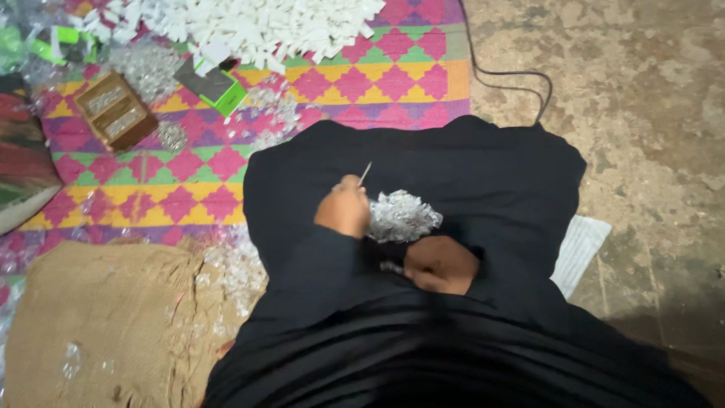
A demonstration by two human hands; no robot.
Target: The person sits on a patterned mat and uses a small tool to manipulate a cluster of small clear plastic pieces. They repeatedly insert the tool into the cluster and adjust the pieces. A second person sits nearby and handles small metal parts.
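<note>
I sit with black cloth (pixel 468 166) spread over my lap. A heap of small clear shiny pieces (pixel 400 215) lies on it. My left hand (pixel 343 208) rests just left of the heap and pinches a thin needle (pixel 365 173) that points up and away. My right hand (pixel 440 264) sits nearer my body, below the heap, with its fingers curled. A small shiny bit (pixel 391 267) shows at its fingertips.
A bright patterned mat (pixel 377 83) covers the floor ahead, with a large pile of white pieces (pixel 257 26) on it. A small wooden box (pixel 115 112) and a green-edged box (pixel 215 85) lie at the left. Burlap (pixel 106 317) with scattered clear pieces (pixel 238 264) lies beside my left leg. A black cable (pixel 513 75) crosses the bare concrete at right.
</note>
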